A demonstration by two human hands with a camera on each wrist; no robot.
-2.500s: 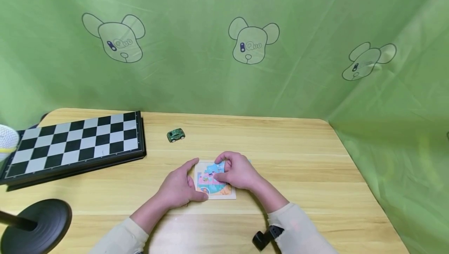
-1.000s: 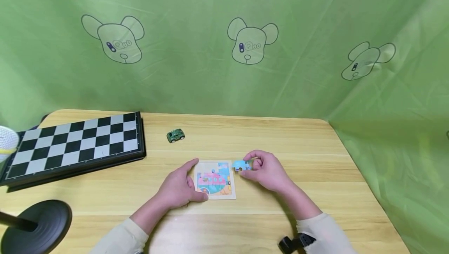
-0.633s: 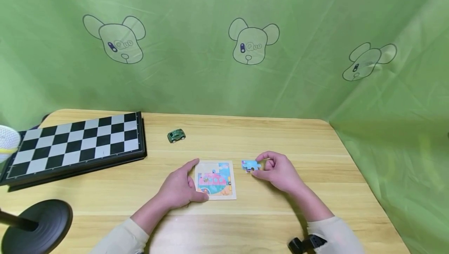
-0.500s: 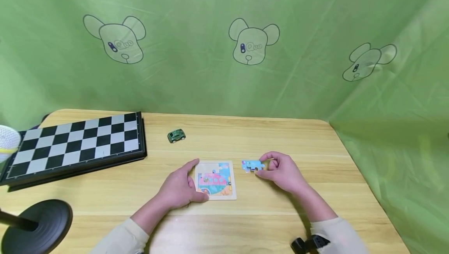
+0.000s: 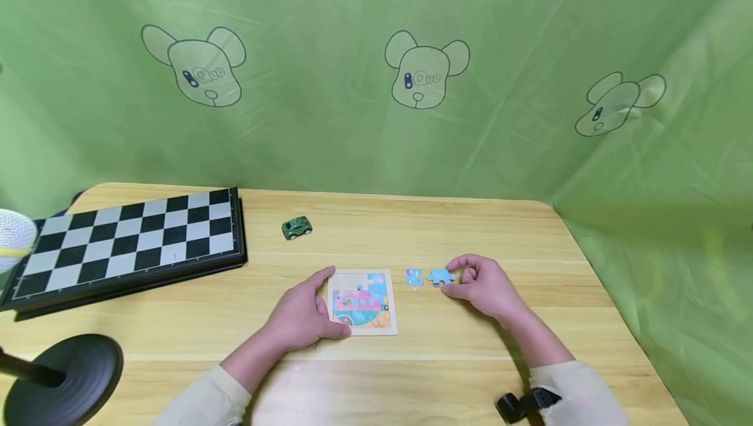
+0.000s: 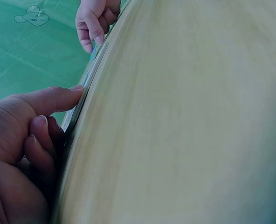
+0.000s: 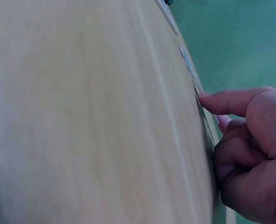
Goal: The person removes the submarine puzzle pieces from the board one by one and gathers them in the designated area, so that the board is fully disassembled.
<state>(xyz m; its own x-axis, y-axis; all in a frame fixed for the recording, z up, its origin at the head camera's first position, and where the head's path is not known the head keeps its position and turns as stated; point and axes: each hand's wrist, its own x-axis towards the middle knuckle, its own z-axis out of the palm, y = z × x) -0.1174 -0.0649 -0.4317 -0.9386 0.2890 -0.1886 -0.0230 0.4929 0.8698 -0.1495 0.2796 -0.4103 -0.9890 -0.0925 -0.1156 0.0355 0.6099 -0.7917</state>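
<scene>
A small square jigsaw puzzle (image 5: 361, 308) with a pale frame lies on the table in the head view. Pink and blue pieces fill much of it, and bare backing shows at its upper left. My left hand (image 5: 299, 313) holds the frame by its left side, index finger at the top corner and thumb at the lower edge. Right of the frame, a blue puzzle piece (image 5: 413, 277) lies loose. Beyond it, my right hand (image 5: 487, 287) pinches another light-blue puzzle piece (image 5: 438, 276) between thumb and index finger, at table level. In the right wrist view, that thumb (image 7: 231, 101) hides most of the piece.
A folded black-and-white chessboard (image 5: 135, 236) lies at the left. Behind the puzzle stands a small green toy car (image 5: 297, 227). A round dark stand base (image 5: 65, 380) is at the front left, with a white knobbly object (image 5: 13, 236) above it. Green cloth (image 5: 353, 138) hangs behind the wooden table.
My right hand has moved from over the puzzle to the right, carrying a light-blue piece. A gap now separates it from the loose piece. My left hand has stayed on the frame.
</scene>
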